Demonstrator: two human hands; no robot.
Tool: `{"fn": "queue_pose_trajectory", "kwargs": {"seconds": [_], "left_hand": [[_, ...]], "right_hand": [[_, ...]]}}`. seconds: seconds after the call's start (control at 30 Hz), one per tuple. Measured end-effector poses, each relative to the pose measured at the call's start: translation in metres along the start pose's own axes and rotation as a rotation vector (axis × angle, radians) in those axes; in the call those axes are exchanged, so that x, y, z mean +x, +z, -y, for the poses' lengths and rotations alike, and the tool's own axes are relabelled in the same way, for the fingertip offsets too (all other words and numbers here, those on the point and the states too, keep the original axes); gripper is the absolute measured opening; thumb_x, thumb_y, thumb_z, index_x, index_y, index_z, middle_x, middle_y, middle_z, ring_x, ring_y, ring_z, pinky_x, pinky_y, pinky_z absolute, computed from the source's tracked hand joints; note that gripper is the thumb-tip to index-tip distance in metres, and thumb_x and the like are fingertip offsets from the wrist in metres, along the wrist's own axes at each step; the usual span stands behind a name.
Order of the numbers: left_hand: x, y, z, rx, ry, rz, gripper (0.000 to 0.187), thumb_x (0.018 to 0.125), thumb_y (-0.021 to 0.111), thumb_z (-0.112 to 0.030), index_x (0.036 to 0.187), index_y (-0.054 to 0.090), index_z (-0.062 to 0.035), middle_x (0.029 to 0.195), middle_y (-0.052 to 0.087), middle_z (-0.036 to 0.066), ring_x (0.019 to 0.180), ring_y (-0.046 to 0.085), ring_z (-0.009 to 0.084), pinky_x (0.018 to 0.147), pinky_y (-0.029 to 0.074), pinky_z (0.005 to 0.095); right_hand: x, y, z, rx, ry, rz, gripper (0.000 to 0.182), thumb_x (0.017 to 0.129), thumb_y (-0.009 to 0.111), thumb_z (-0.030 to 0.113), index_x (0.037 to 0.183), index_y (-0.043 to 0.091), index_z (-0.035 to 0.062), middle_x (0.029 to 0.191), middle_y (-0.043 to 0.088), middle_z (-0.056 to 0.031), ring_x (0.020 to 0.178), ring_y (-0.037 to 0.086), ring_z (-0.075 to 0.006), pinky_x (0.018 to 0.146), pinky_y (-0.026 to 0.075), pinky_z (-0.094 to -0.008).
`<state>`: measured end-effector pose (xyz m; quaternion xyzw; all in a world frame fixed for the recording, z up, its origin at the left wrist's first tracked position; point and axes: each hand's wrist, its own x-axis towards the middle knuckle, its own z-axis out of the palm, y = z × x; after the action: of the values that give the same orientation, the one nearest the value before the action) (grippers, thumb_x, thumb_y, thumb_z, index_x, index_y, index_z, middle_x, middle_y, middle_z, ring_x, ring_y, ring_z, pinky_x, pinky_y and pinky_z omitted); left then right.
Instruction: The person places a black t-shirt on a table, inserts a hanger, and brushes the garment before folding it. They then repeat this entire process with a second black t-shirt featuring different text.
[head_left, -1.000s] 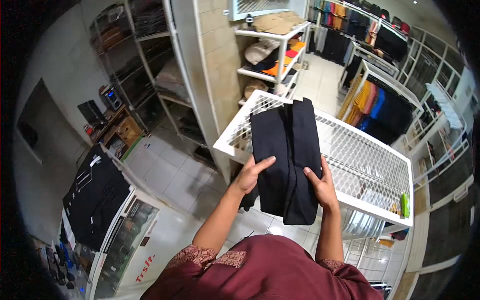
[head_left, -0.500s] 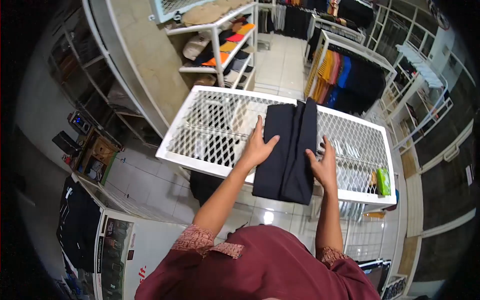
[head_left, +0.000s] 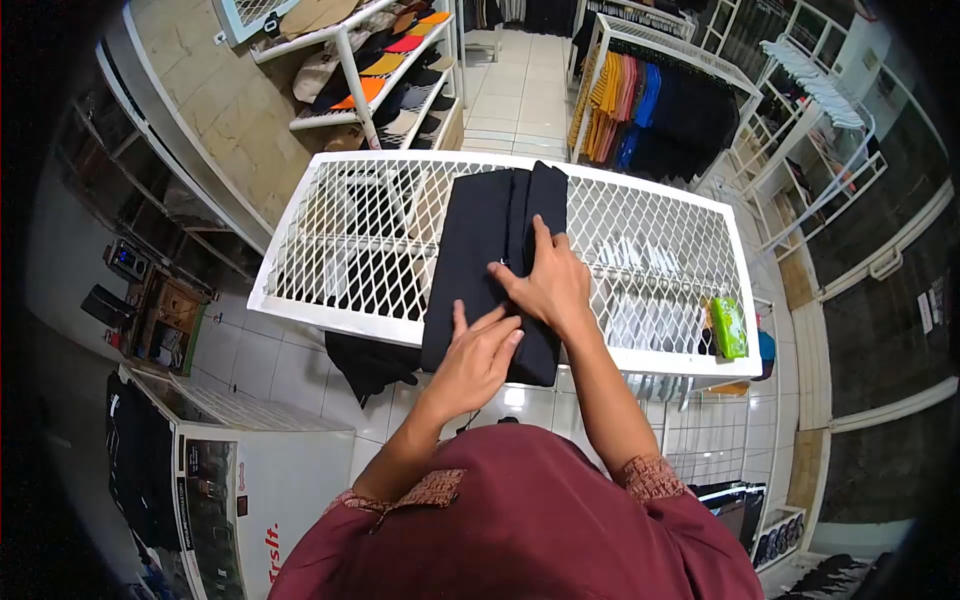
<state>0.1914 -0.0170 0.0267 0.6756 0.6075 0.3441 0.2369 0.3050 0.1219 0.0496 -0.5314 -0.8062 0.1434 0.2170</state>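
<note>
A folded black cloth (head_left: 475, 215) lies lengthwise on the white mesh table (head_left: 300, 318), its near end reaching over the front edge. My left hand (head_left: 478, 362) rests on the lower part of the cloth, fingers spread, pointing up and right. Just above it, my right hand (head_left: 550, 285) lies on the right side of the cloth with thumb and fingers apart. The two hands are close together near the middle of the fabric, and neither grips it.
A green packet (head_left: 729, 327) sits at the table's right end. Shelves with caps (head_left: 385, 65) stand at the back left, a rack of hanging clothes (head_left: 625, 95) at the back right. A white cabinet (head_left: 300, 470) is at the lower left.
Both hands have moved from the sides of the cloth onto its top. The right part of the cloth now lies flatter. The view has shifted, so the table appears further left.
</note>
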Motion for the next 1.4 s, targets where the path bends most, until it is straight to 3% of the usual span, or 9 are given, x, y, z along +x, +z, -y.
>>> {"fn": "queue_pose_trajectory", "kwargs": {"seconds": [0.23, 0.3, 0.43, 0.57, 0.77, 0.9, 1.0, 1.27, 1.4], "left_hand": [[0.008, 0.007, -0.019, -0.152, 0.133, 0.099, 0.038, 0.102, 0.058, -0.015, 0.139, 0.063, -0.0109, 0.146, 0.060, 0.010, 0.147, 0.043, 0.0324, 0.124, 0.010, 0.0620], [0.012, -0.004, -0.017, -0.003, 0.128, -0.146, 0.036, 0.094, 0.071, -0.017, 0.129, 0.069, -0.0086, 0.137, 0.066, 0.012, 0.137, 0.053, 0.0337, 0.120, 0.031, 0.0532], [0.023, -0.020, 0.025, 0.297, -0.043, -0.507, 0.036, 0.093, 0.073, -0.026, 0.119, 0.072, -0.0010, 0.113, 0.070, 0.018, 0.109, 0.061, 0.0368, 0.097, 0.048, 0.0456], [0.051, -0.038, 0.055, 0.521, -0.196, -0.486, 0.043, 0.093, 0.072, -0.035, 0.114, 0.073, 0.0030, 0.104, 0.069, 0.022, 0.102, 0.062, 0.0398, 0.093, 0.049, 0.0463], [0.082, -0.041, 0.082, 0.444, -0.302, -0.418, 0.045, 0.090, 0.076, -0.029, 0.119, 0.072, 0.0050, 0.094, 0.074, 0.022, 0.084, 0.072, 0.0356, 0.079, 0.055, 0.0440], [0.088, -0.043, 0.082, 0.167, -0.354, -0.440, 0.037, 0.087, 0.077, -0.016, 0.119, 0.073, 0.0031, 0.091, 0.074, 0.016, 0.080, 0.072, 0.0302, 0.079, 0.056, 0.0392], [0.097, -0.049, 0.089, -0.347, -0.246, -0.544, 0.033, 0.092, 0.073, -0.007, 0.122, 0.071, 0.0058, 0.087, 0.070, 0.003, 0.075, 0.062, 0.0079, 0.071, 0.050, 0.0222], [0.118, -0.062, 0.095, -0.503, -0.348, -0.268, 0.039, 0.092, 0.074, -0.005, 0.127, 0.066, 0.0094, 0.085, 0.065, 0.000, 0.071, 0.056, 0.0043, 0.062, 0.045, 0.0196], [0.123, -0.070, 0.090, -0.860, -0.268, -0.358, 0.039, 0.095, 0.071, -0.005, 0.130, 0.063, 0.0112, 0.089, 0.065, 0.001, 0.075, 0.060, 0.0059, 0.064, 0.048, 0.0194]], "right_hand": [[-0.008, -0.053, -0.064, 0.186, 0.159, 0.011, 0.074, 0.076, 0.074, 0.023, 0.145, 0.051, 0.0082, 0.091, 0.073, -0.0222, 0.085, 0.072, -0.0407, 0.083, 0.056, -0.0457], [-0.023, -0.059, -0.099, 0.214, 0.227, -0.090, 0.073, 0.075, 0.072, 0.018, 0.144, 0.051, 0.0031, 0.088, 0.072, -0.0208, 0.082, 0.071, -0.0428, 0.080, 0.056, -0.0488], [-0.042, -0.058, -0.133, 0.071, 0.249, -0.201, 0.070, 0.085, 0.076, 0.029, 0.143, 0.052, -0.0008, 0.106, 0.071, -0.0199, 0.101, 0.068, -0.0367, 0.091, 0.052, -0.0463], [-0.023, -0.046, -0.120, 0.066, 0.283, -0.059, 0.064, 0.086, 0.077, 0.046, 0.126, 0.067, -0.0030, 0.112, 0.072, -0.0238, 0.104, 0.070, -0.0398, 0.092, 0.053, -0.0481], [-0.003, -0.029, -0.116, 0.020, 0.324, -0.028, 0.042, 0.086, 0.076, 0.040, 0.107, 0.076, 0.0040, 0.104, 0.075, -0.0210, 0.100, 0.071, -0.0401, 0.088, 0.055, -0.0473], [-0.001, -0.030, -0.113, 0.096, 0.364, -0.071, 0.030, 0.088, 0.073, 0.031, 0.097, 0.073, 0.0023, 0.100, 0.075, -0.0201, 0.093, 0.071, -0.0396, 0.083, 0.054, -0.0464], [0.002, -0.025, -0.114, 0.369, 0.256, -0.337, 0.030, 0.091, 0.071, 0.028, 0.100, 0.069, -0.0011, 0.095, 0.074, -0.0195, 0.087, 0.070, -0.0402, 0.081, 0.053, -0.0453], [0.018, -0.030, -0.098, 0.319, 0.332, -0.258, 0.035, 0.093, 0.070, 0.028, 0.109, 0.072, -0.0028, 0.094, 0.074, -0.0219, 0.080, 0.070, -0.0349, 0.075, 0.053, -0.0412], [0.016, -0.033, -0.086, 0.390, 0.247, -0.371, 0.030, 0.093, 0.072, 0.026, 0.102, 0.075, -0.0027, 0.093, 0.072, -0.0206, 0.075, 0.069, -0.0335, 0.072, 0.053, -0.0411]]}}
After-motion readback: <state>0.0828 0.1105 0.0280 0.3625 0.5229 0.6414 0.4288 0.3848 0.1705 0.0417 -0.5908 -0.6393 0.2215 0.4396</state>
